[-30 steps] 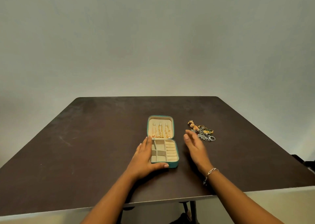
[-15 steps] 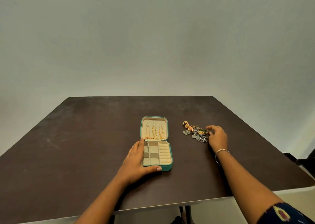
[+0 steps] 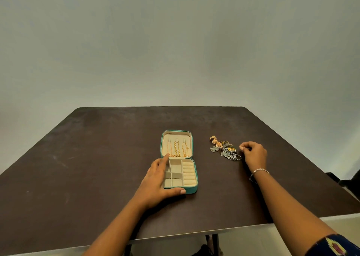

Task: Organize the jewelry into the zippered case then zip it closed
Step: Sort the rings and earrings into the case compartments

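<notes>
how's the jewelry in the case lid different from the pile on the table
The chains in the lid are gold-toned, hung in three separate strands; the loose pile mixes gold, orange and silver pieces in a heap. The chains sit inside the open teal case; the pile lies on the table to its right. Both are jewelry.

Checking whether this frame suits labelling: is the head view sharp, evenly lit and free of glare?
Head view: the light is dim and even, with no glare on the table; the case compartments read sharp; the jewelry pile is small, its single pieces hard to separate; some wide-angle stretch shows toward the frame's edges; a soft shadow lies beside the right hand.
</notes>
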### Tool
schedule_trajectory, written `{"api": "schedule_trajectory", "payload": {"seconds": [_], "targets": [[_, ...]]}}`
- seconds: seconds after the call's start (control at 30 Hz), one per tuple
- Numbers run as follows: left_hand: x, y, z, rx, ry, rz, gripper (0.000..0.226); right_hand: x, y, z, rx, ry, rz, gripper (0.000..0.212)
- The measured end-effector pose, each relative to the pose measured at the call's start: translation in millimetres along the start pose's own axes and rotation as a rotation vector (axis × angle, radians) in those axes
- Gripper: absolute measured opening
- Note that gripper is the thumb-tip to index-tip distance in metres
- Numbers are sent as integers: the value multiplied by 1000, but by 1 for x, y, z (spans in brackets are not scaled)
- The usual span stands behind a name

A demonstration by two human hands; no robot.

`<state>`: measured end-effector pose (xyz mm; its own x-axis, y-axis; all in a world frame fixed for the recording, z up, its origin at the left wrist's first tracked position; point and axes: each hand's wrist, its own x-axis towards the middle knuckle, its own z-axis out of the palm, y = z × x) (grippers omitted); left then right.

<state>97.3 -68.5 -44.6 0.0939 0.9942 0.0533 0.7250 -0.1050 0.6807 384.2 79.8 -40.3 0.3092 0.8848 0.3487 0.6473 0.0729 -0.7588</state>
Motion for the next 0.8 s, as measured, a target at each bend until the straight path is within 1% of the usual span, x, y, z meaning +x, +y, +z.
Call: {"api": "schedule_trajectory", "payload": {"seconds": [0.1,0.2,0.27,0.37,0.43,0.53,0.6,0.8], "targets": [[1,-1,1,-4,4,11,122,-15,-12,-10,93,-9,-87,8],[1,-2,1,-19,25,9,119,-37,-37,-12,178,-119,-189,7],[2,-1,3,-18,56,20,105,-56,-57,-9,215,-244,-286,7],[2,0,5,5,105,27,69,-83,-85,4,188,-438,-426,6],[1,0,7,26,140,49,54,-98,-99,15,195,-505,-486,7],[-2,0,8,30,181,97,34,-114,-112,30,174,-564,-624,6],[-2,0,8,32,195,106,29,-121,-114,36,140,-583,-697,7],[-3,1,9,25,228,110,19,-131,-112,41,109,-587,-727,9]]}}
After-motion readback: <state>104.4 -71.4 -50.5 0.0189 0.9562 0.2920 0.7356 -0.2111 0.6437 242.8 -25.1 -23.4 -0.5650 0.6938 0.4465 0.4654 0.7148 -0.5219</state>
